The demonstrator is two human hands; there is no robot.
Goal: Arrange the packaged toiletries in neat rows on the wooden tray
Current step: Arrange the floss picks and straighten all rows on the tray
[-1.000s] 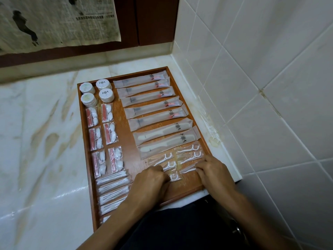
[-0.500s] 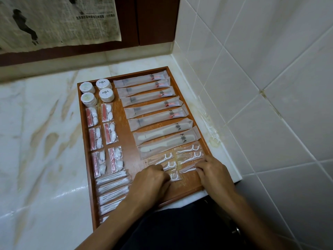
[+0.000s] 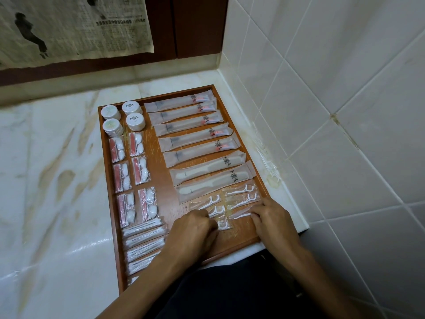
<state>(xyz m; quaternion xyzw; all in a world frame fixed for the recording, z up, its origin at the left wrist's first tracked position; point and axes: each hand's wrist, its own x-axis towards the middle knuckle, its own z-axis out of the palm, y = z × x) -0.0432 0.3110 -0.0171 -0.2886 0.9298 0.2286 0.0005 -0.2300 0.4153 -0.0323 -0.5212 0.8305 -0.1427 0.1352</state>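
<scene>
A wooden tray point(image 3: 171, 210) lies on the marble counter, filled with rows of packets. Toothbrush packets point(image 3: 190, 122) and two comb packets point(image 3: 208, 168) run across its right half. Round white tubs point(image 3: 122, 117), cotton kits point(image 3: 125, 171) and cotton-swab packets point(image 3: 143, 238) line the left half. Clear floss-pick packets point(image 3: 241, 195) sit at the near right. My left hand point(image 3: 195, 229) rests with curled fingertips on the floss-pick packets point(image 3: 217, 210) in the left column. My right hand point(image 3: 270, 215) pinches the nearest floss-pick packet point(image 3: 239, 215) in the right column.
A white tiled wall point(image 3: 322, 100) stands close along the tray's right side. Loose floss picks point(image 3: 270, 168) lie on the narrow counter ledge between tray and wall. A newspaper sheet point(image 3: 69, 26) hangs on the dark wooden panel behind. Marble counter point(image 3: 50, 180) spreads to the left.
Both hands stay at the floss-pick packets near the tray's front; only slight finger shifts show.
</scene>
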